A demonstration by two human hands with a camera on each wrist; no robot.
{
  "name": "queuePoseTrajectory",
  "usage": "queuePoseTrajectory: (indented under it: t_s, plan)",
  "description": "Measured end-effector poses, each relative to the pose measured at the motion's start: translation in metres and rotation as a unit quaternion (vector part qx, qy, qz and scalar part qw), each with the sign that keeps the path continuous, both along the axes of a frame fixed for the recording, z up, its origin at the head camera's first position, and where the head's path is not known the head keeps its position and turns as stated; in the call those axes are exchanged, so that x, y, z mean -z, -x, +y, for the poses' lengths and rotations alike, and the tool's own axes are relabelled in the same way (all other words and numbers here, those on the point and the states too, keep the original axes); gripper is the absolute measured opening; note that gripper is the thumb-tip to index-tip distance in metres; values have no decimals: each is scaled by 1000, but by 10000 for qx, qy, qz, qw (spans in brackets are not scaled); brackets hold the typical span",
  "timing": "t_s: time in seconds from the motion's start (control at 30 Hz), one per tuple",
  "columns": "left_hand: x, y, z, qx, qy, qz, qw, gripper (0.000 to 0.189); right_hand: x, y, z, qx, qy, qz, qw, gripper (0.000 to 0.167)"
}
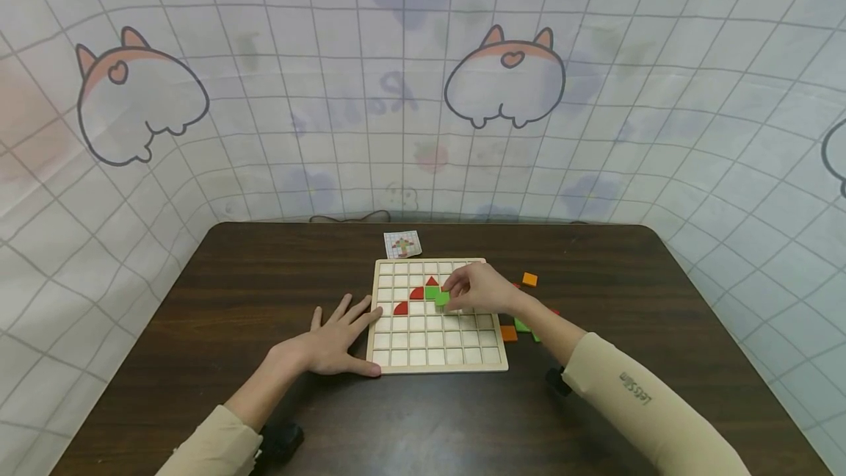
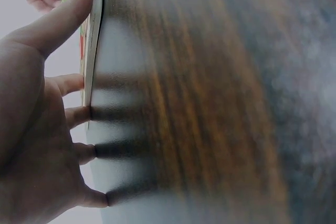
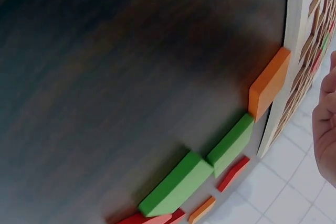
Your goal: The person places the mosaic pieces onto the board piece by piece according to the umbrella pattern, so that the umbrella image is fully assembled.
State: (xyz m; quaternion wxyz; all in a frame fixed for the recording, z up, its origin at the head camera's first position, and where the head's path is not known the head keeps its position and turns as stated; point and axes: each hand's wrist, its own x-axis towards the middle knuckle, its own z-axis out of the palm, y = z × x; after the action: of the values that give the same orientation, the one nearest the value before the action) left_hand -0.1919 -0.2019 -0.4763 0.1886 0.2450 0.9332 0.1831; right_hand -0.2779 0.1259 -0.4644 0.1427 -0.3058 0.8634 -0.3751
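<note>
A pale wooden grid board [image 1: 423,358] lies on the dark table. Red quarter-round tiles [image 1: 401,308], a red triangle [image 1: 432,281] and a green square tile [image 1: 432,293] sit in its cells. My right hand [image 1: 481,288] pinches another green square tile [image 1: 442,300] over the board, just right of the placed green one. My left hand [image 1: 333,340] lies with spread fingers at the board's left edge, its thumb and index finger touching the frame. In the left wrist view, the left hand's fingertips [image 2: 86,153] reach the table and the board's side.
Loose tiles lie right of the board, among them an orange tile [image 3: 270,85], green tiles [image 3: 176,184] and a red tile [image 3: 233,173]. A small pattern card [image 1: 402,244] rests behind the board. Patterned cloth [image 1: 423,131] surrounds the table [image 1: 264,263].
</note>
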Motion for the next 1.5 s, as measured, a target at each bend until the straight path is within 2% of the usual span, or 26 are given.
queuePoseTrajectory:
  t_s: [0.4, 0.47, 0.53, 0.63, 0.7, 0.77, 1.37, 1.5]
  plan:
    - [0, -2, 0, -7, -113, -88, 9999, 105, 3, -7, -22, 110, 31, -128, 9999, 23]
    - [6, 0, -3, 49, -221, -10, 9997, 105, 3, -7, -25, 90, 26, -146, 9998, 22]
    - [5, -1, -3, 56, -259, -7, 9996, 106, 3, -8, -28, 44, 7, -117, 9999, 22]
    - [5, -1, -3, 43, -229, -13, 9997, 105, 2, -9, -32, -10, -50, -71, 10000, 22]
    - [-1, -3, 1, -31, -120, -93, 9999, 105, 2, -9, -34, -51, -65, -11, 10000, 22]
    - [-2, -3, 1, -57, -61, -76, 9999, 104, 3, -8, -36, -76, -91, 15, 9999, 21]
    - [0, -1, 0, -33, -1, -6, 10000, 104, 8, -7, -48, 76, -491, 172, 9986, 22]
    - [1, -1, 0, -41, 19, 27, 10000, 104, 9, -6, -49, -16, -537, 284, 9982, 22]
